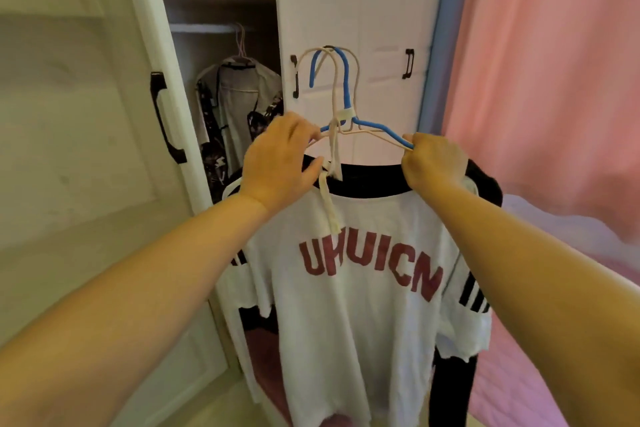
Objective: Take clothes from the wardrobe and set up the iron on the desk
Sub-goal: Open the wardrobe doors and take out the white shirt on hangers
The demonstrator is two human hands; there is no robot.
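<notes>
Wardrobe (221,87) stands open at left, a patterned garment (239,104) hanging on its rail. Before it, the left hand (280,163) pinches the hangers (341,104) near their left shoulder, and the white T-shirt (349,288) with red lettering hangs from them in mid-air. Right hand (434,161) grips the blue hanger arm, fingers curled tight; pink curtain (554,80) behind.

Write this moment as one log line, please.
stage: clothes out of wardrobe | left hand: grips hangers | right hand: grips hangers | load: white T-shirt
</notes>
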